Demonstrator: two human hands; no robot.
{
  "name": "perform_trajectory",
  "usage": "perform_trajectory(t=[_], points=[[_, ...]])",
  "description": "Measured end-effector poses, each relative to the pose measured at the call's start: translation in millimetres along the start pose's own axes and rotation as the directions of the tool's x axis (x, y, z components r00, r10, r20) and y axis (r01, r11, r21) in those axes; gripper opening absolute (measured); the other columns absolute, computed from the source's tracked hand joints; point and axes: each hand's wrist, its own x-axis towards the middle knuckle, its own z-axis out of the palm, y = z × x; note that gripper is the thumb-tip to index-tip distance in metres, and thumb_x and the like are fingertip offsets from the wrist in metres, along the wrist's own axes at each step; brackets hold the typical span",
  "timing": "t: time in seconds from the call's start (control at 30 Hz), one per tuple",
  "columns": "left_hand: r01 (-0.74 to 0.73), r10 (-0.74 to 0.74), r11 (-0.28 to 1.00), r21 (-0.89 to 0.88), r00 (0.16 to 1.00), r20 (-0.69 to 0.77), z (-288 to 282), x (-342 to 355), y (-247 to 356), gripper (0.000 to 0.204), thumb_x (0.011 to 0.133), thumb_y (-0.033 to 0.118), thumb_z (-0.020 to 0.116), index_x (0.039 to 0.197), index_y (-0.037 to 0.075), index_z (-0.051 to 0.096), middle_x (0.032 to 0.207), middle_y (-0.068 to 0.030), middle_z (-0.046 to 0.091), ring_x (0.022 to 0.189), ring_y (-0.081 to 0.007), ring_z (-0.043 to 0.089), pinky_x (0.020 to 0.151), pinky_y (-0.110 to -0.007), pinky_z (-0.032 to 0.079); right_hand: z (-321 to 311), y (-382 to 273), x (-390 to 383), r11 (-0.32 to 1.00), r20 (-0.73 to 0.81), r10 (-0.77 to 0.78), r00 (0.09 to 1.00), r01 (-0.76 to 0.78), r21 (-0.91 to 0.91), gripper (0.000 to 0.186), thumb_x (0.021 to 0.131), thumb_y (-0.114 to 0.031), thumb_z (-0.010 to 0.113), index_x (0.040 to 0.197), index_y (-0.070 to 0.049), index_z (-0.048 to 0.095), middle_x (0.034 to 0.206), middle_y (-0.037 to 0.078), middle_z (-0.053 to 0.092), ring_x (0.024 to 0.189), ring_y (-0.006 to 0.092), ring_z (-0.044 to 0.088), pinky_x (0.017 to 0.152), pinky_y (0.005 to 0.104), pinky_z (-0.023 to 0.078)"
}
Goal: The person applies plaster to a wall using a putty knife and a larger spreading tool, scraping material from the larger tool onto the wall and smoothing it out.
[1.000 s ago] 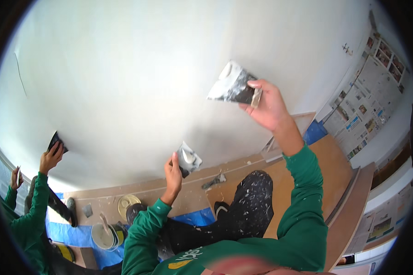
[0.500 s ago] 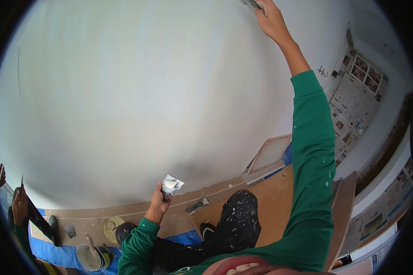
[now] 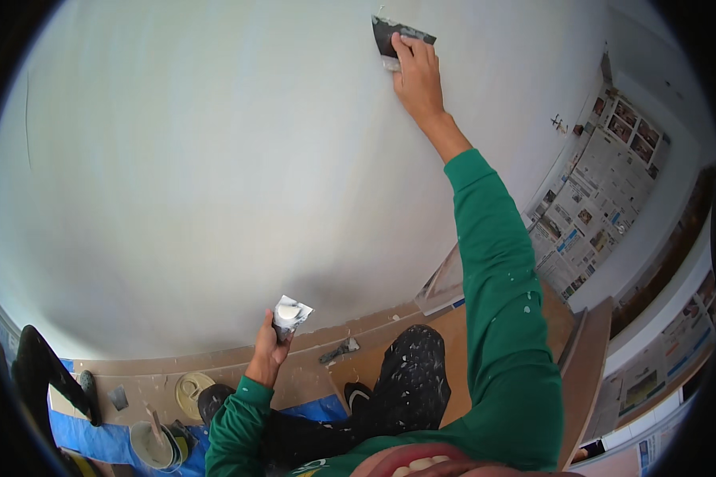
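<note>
High on the pale wall [image 3: 215,159], my right hand [image 3: 422,83] grips a putty knife [image 3: 384,36] with a wide dark blade. Its blade lies at the wall surface, and light smears of filler show along one edge. Low down, near the foot of the wall, my left hand [image 3: 268,350] is closed around a second putty knife [image 3: 302,305]. A lump of white filler [image 3: 289,313] sits on that blade. My fingers hide most of its handle.
A bucket [image 3: 155,453] with a stick in it and a round lid [image 3: 191,395] stand on the floor beside blue sheeting [image 3: 95,440]. Another scraper [image 3: 340,350] lies near my knee. A panel [image 3: 444,285] leans at right; newspaper [image 3: 605,207] covers the side wall. Someone's leg [image 3: 48,366] is at left.
My right hand has come down and left across the wall, bringing its putty knife fully into view. My left hand has shifted slightly. The other person's hands have left the view.
</note>
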Motion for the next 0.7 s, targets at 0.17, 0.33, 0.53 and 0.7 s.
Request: perform_trajectory(t=[0.17, 0.33, 0.53, 0.7], points=[[-0.032, 0.031, 0.998, -0.047, 0.999, -0.027, 3.1, -8.1, 12.6, 0.042, 0.106, 0.044, 0.041, 0.126, 0.011, 0.059, 0.122, -0.0018, 0.066, 0.108, -0.0186, 0.065, 0.088, -0.033, 0.054, -38.0, 5.7, 11.2, 1.000, 0.064, -0.001, 0.998, 0.001, 0.000, 0.045, 0.077, 0.003, 0.060, 0.121, -0.005, 0.066, 0.112, 0.007, 0.062, 0.106, 0.0279, 0.057, 0.091, 0.0433, 0.044], [-0.051, 0.049, 0.998, -0.036, 0.997, -0.057, -3.1, -5.4, 15.8, 0.042, 0.106, 0.043, 0.041, 0.126, 0.011, 0.059, 0.122, -0.0015, 0.066, 0.108, -0.0185, 0.064, 0.088, -0.033, 0.054, -62.1, 35.8, 124.1, 0.989, 0.067, -0.041, 0.997, 0.031, 0.147, 0.038, 0.082, 0.007, 0.046, 0.116, 0.005, 0.064, 0.111, 0.021, 0.060, 0.106, 0.0386, 0.056, 0.095, 0.0440, 0.045], [-0.100, 0.097, 0.994, -0.038, 0.993, -0.073, 19.9, -23.2, 27.9, 0.039, 0.106, 0.041, 0.043, 0.122, 0.011, 0.061, 0.119, -0.0014, 0.067, 0.105, -0.0179, 0.065, 0.090, -0.031, 0.052, -43.2, 33.9, 121.4, 0.987, 0.207, -0.001, 0.978, -0.032, 0.156, 0.038, 0.080, 0.006, 0.046, 0.113, 0.004, 0.064, 0.110, 0.022, 0.061, 0.105, 0.0378, 0.056, 0.095, 0.0438, 0.046], [-0.170, 0.170, 0.985, -0.019, 0.985, 0.003, 23.9, -30.9, 40.6, 0.039, 0.106, 0.042, 0.043, 0.123, 0.013, 0.061, 0.118, -0.0002, 0.068, 0.104, -0.0170, 0.065, 0.086, -0.031, 0.052, -25.9, -9.7, 35.5, 0.973, 0.164, 0.050, 0.985, -0.086, 0.216, 0.040, 0.077, 0.003, 0.055, 0.115, -0.002, 0.066, 0.107, 0.013, 0.063, 0.102, 0.0319, 0.058, 0.087, 0.0423, 0.047]])
